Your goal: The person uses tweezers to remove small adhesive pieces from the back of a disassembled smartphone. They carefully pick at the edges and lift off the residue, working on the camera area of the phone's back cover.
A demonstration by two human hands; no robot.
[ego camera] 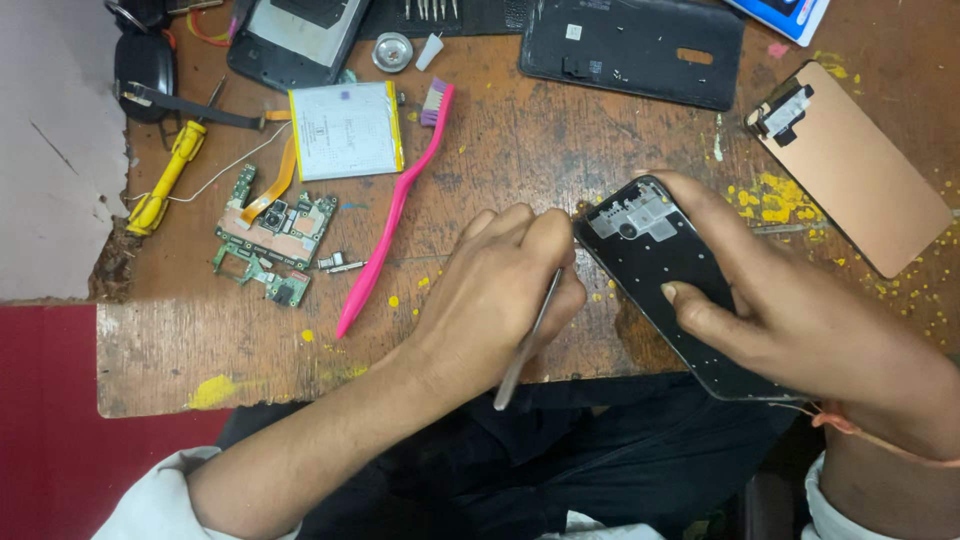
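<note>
pink toothbrush point(395, 210), circuit board point(277, 228), battery point(346, 130)

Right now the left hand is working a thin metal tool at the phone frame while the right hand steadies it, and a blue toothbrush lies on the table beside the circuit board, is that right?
Almost. The toothbrush is pink, not blue, as the head view shows. The rest holds: the left hand works a thin metal tool at the phone frame, the right hand steadies it, and the brush lies beside the circuit board on the table.

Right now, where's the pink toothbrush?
In the head view the pink toothbrush lies diagonally on the wooden table, left of centre, between the white battery with the circuit board and the left hand.
</note>
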